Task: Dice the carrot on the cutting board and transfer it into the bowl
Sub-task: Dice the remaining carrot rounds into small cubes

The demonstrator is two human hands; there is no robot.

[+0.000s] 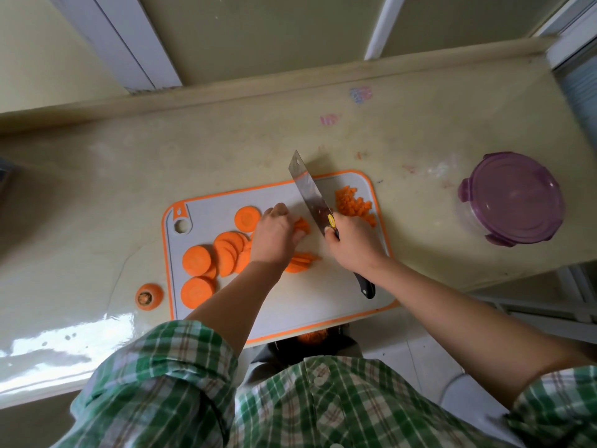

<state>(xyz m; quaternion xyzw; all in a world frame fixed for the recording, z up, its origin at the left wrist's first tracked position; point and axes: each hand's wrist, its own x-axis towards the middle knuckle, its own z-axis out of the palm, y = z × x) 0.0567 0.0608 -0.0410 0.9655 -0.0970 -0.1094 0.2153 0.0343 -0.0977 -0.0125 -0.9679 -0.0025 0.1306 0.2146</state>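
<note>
Cream-coloured bench (226,150) runs along a pale wall, and on it, right in front of you, lies the grey cutting board (310,299) with its orange rim. Your right hand (353,244) is wrapped around the black handle of the knife (307,189), forefinger up near the blade. The broad blade slants away from you across the middle of the board. Your left hand (276,236) sits just left of the blade, knuckles up and fingers curled down onto the carrot strips (302,226), pinning them to the board. So your hands are close together but not touching, each clamped on its own thing. More thin cut pieces fan out under your left wrist. The round carrot slices (196,260) lie overlapping on the left half of the board, with one slice apart near the far edge. The diced carrot (352,202) is heaped at the far right corner of the board, just beyond the blade. The carrot's stem end (148,296) rests on the bench, just beside the board's left edge. The bowl (513,197) stands on the bench well off to your right, its purple lid on. Your green plaid sleeves (168,367) are rolled up.
</note>
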